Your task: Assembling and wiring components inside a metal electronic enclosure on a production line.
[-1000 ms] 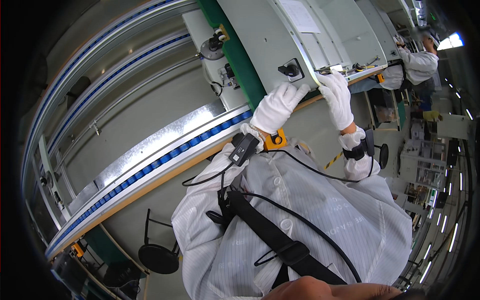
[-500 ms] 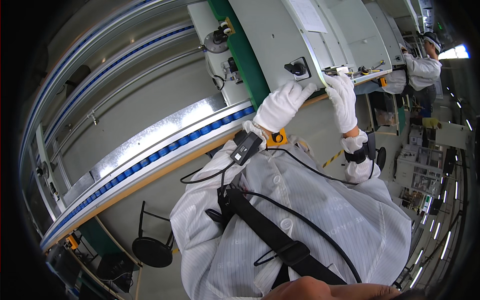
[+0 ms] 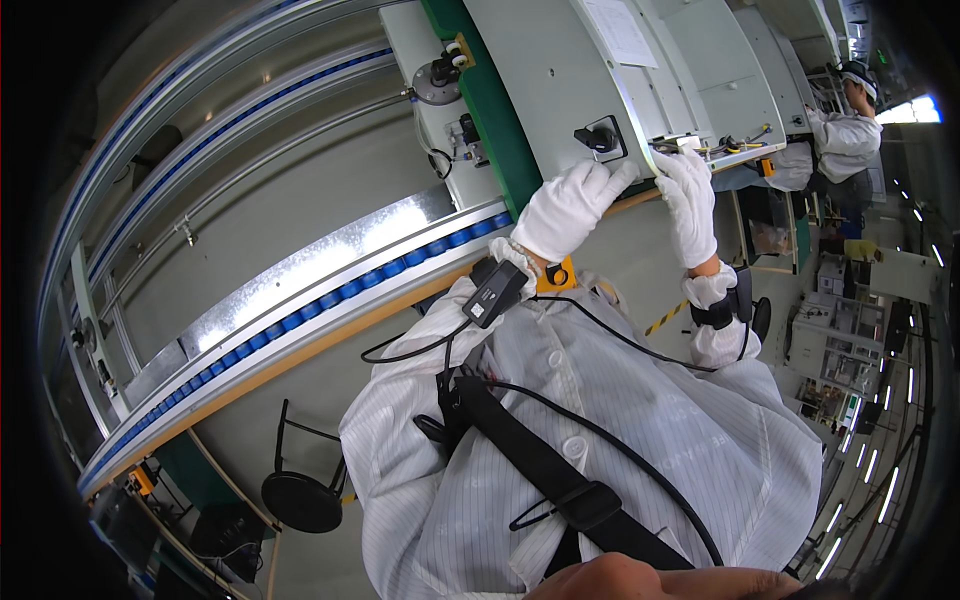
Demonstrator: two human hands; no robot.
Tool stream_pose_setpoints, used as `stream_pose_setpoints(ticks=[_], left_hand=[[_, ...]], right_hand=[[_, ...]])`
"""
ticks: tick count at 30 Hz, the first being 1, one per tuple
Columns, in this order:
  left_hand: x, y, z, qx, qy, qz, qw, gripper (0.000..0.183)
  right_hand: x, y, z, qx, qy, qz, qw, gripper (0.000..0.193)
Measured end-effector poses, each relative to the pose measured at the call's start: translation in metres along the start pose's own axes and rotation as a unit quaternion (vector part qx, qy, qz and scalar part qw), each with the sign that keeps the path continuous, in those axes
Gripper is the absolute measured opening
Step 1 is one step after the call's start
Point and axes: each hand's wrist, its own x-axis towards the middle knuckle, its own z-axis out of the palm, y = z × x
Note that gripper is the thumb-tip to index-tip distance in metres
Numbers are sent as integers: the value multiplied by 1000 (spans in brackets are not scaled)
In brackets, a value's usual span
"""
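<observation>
A large light-grey metal cabinet lies in front of me, with a black rotary handle near its close end. My left hand, in a white glove, is at the cabinet's near edge just below the handle. Its fingers are drawn together, their tips against the corner. My right hand, also gloved, bends its fingers over the same edge a little to the right, beside a small white part. Both hands are closed; whatever lies between the fingertips is hidden by the gloves.
A roller conveyor with blue rollers runs along the left. Green board borders the cabinet. A paper sheet lies on the cabinet, and yellow-handled tools rest at its right. A black stool stands lower left. Another person works at far right.
The left hand has shifted very slightly toward the right hand along the cabinet edge. Otherwise both hands keep nearly the same place and pose.
</observation>
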Motion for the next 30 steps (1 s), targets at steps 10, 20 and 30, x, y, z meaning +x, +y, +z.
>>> stream_pose_setpoints(ticks=[10,20,30], left_hand=[[2,-5,1,33,40,24,998,54],[-1,-5,0,20,24,12,999,57],[-5,-6,8,23,42,30,998,56]], right_hand=[[-1,0,1,-5,9,-23,1000,27],[-4,5,2,-14,0,-33,999,26],[-3,2,2,-7,0,-34,999,25]])
